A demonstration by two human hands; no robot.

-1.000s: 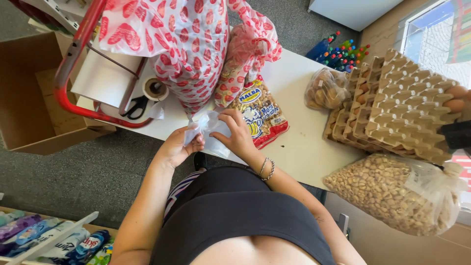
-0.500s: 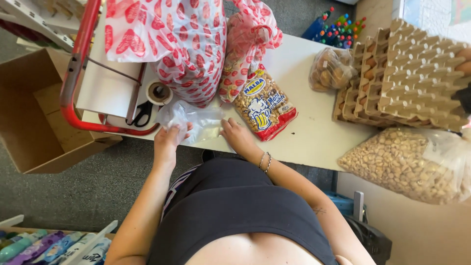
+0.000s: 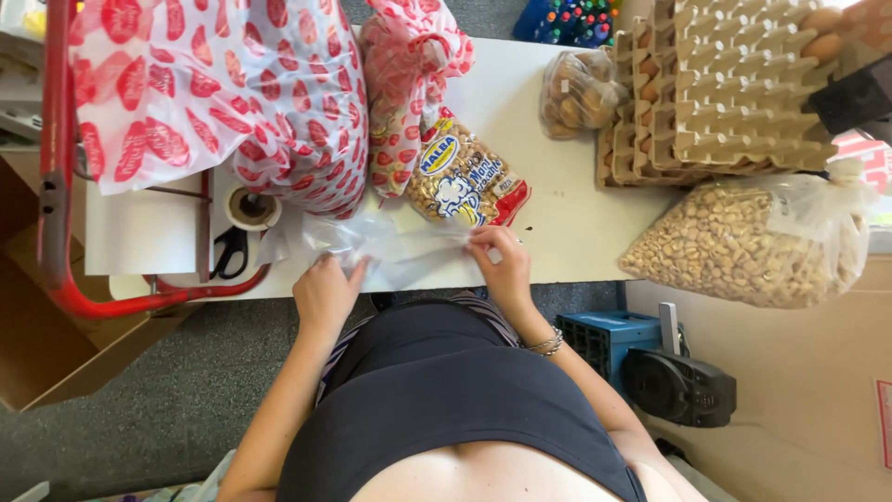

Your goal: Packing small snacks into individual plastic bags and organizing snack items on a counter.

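Note:
A small clear plastic bag [image 3: 395, 246] lies stretched on the white table [image 3: 557, 232] at its near edge. My left hand [image 3: 325, 293] pinches the bag's left end and my right hand [image 3: 502, 265] pinches its right end, pulling it flat between them. A printed packet of peanuts [image 3: 460, 181] lies just beyond the bag, touching my right hand's side. A bracelet sits on my right wrist.
Red-and-white patterned plastic bags [image 3: 232, 93] stand at the back left. Scissors [image 3: 229, 253] and a tape roll [image 3: 251, 206] lie left of the bag beside a red-framed sealer [image 3: 56, 186]. Stacked egg trays [image 3: 734, 84] and a big clear bag of nuts [image 3: 743, 242] are right.
My hands have moved apart, spreading the clear bag wider across the table edge. The view has shifted slightly.

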